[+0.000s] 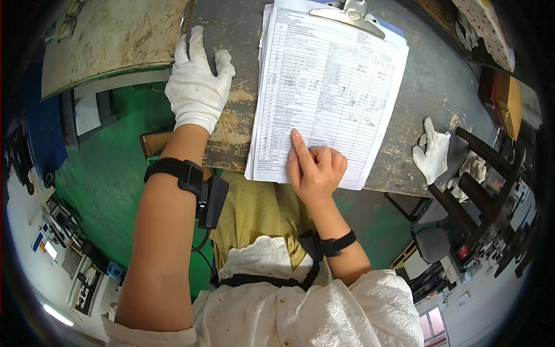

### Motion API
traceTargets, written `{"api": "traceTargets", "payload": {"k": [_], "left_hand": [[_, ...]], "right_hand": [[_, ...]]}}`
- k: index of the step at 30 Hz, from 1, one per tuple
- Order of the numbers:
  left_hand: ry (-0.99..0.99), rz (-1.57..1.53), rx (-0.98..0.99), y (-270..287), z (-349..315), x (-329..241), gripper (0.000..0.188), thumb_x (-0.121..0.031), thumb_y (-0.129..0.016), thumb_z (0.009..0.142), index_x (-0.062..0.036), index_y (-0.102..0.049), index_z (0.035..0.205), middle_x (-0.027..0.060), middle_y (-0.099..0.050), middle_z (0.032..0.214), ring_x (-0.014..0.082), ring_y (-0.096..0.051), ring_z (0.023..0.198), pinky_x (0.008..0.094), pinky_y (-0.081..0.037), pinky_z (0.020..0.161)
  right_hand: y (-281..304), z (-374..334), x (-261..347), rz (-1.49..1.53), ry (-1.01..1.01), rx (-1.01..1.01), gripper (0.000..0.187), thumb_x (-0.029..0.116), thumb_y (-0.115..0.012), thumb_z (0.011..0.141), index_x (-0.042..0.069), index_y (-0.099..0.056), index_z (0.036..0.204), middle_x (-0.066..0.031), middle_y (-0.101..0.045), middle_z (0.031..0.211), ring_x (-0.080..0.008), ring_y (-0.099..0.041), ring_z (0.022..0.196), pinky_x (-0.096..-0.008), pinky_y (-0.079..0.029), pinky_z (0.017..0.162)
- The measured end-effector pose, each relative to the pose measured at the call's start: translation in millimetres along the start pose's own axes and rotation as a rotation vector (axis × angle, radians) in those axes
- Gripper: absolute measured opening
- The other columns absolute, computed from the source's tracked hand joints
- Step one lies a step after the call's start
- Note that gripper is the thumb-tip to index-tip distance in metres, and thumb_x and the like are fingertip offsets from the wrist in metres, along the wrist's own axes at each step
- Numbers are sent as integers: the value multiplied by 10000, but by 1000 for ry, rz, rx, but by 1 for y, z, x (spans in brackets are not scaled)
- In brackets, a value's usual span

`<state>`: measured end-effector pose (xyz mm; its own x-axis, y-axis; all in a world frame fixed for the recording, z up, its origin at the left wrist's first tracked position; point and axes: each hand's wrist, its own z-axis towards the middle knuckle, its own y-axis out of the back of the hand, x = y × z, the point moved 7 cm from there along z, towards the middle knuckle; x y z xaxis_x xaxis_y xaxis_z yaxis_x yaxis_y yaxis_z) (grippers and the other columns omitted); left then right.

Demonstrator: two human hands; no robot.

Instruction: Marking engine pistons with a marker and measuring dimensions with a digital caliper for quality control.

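A clipboard [395,32] with a metal clip [352,14] lies on the worn grey tabletop [231,124], holding a stack of printed table sheets [329,81] with handwriting in some rows. My right hand [317,168] is bare and rests on the lower part of the top sheet. Its index finger is stretched out onto a row, the thumb lies beside it, and the other fingers curl loosely around nothing. To the left of the papers, my left hand [199,84] wears a white glove. It lies on the table's left side with fingers spread, holding nothing.
A loose white glove [431,151] lies at the table's right, near another crumpled glove [471,173] and a dark metal frame [483,196]. A brown box [502,101] stands far right. A stained board-like surface [115,43] adjoins at upper left. A stool [432,244] stands on the right.
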<state>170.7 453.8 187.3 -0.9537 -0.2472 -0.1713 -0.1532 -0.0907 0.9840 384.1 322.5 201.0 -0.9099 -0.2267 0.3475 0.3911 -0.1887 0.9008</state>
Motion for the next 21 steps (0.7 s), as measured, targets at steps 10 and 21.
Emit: {"api": "traceTargets", "payload": {"k": [10,21], "left_hand": [[1,-11,16,0,1,1,583,-380,-489,860,-131,-360,1371,235,-412,1338,395,-506,1133,443,-448,923],[-8,-14,4,0,1,0,587,-367,-503,856,-111,-364,1365,245,-421,1323,395,-510,1127,442,-448,924]], "right_hand": [[1,2,1,-34,-19,-14,384,217,-645,775,156,-651,1154,34,-463,718,-164,-431,709,-316,-321,686],[0,2,0,-32,-36,20,397,227,-644,781,172,-642,1174,41,-456,717,-155,-428,686,-313,-320,690]]}}
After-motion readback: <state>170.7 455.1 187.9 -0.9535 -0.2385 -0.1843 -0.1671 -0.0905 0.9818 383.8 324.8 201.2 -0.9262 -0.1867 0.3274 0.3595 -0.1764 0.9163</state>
